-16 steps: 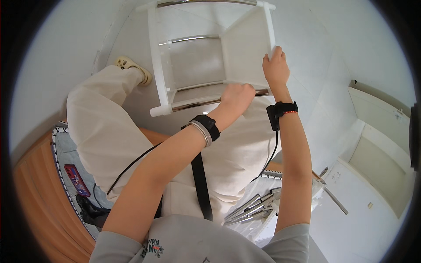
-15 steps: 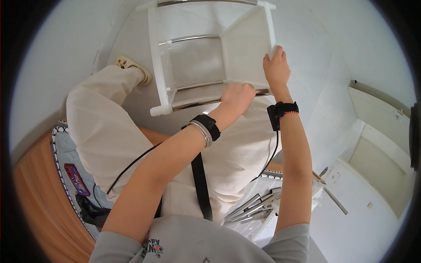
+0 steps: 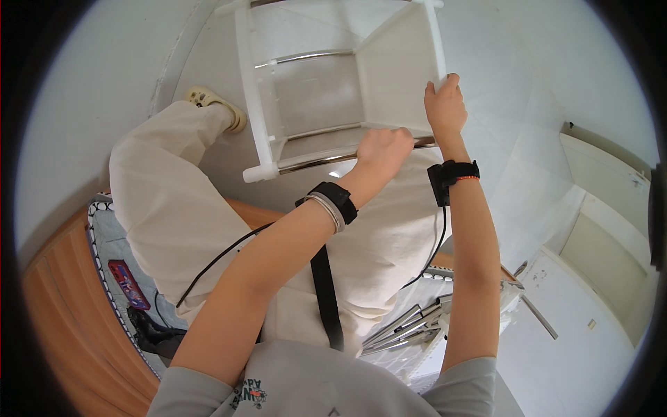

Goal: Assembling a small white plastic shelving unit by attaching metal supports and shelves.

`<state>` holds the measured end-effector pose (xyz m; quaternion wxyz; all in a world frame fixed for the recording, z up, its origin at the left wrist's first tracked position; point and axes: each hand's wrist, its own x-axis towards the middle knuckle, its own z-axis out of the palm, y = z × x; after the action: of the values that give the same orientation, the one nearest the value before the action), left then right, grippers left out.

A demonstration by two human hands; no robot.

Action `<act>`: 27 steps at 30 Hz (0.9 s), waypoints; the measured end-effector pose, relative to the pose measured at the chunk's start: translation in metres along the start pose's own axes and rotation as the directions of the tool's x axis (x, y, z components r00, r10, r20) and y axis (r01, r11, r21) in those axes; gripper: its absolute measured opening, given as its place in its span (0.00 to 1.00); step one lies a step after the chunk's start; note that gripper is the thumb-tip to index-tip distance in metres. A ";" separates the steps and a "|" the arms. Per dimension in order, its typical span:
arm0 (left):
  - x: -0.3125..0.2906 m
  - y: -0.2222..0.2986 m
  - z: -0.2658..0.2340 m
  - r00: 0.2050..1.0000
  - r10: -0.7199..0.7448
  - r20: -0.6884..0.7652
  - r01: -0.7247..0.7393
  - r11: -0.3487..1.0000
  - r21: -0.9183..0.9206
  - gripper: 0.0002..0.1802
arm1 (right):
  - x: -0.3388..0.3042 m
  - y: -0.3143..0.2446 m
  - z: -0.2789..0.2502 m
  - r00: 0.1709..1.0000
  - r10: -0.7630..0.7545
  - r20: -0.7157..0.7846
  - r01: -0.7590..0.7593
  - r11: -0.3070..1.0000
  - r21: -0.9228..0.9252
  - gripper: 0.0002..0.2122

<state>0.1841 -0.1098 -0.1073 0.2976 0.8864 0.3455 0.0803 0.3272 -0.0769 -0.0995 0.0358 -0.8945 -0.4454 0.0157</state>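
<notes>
A white plastic shelf frame (image 3: pixel 401 80) stands ahead of the lap, chrome crossbars (image 3: pixel 314 160) already fitted; loose metal tubes (image 3: pixel 411 325) remain unfitted. The left hand (image 3: pixel 386 149) is closed around the nearest crossbar; the right hand (image 3: pixel 446 110) grips the side edge.

white frame (image 3: pixel 401 73): top cut off | metal rod (image 3: pixel 319 160): partly hidden by left hand (image 3: pixel 386 150) | grey shirt (image 3: pixel 326 382): cut off below
</notes>
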 end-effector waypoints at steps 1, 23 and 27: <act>0.000 0.000 -0.001 1.000 -0.001 0.004 0.001 1.000 0.001 0.03 | 0.002 -0.001 -0.002 0.998 0.010 0.064 -0.008 0.999 -0.037 0.17; -0.002 -0.004 -0.001 0.999 0.000 -0.046 -0.003 0.998 -0.070 0.07 | 0.010 0.000 0.002 0.997 0.009 0.083 -0.004 0.998 -0.066 0.14; -0.001 -0.001 0.001 1.000 -0.001 -0.017 0.001 1.000 -0.009 0.05 | 0.010 0.005 0.004 0.997 0.013 0.075 -0.007 0.997 -0.079 0.14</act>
<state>0.1834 -0.1099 -0.1089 0.2988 0.8841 0.3480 0.0891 0.3367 -0.0713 -0.1037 -0.0164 -0.8962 -0.4422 0.0319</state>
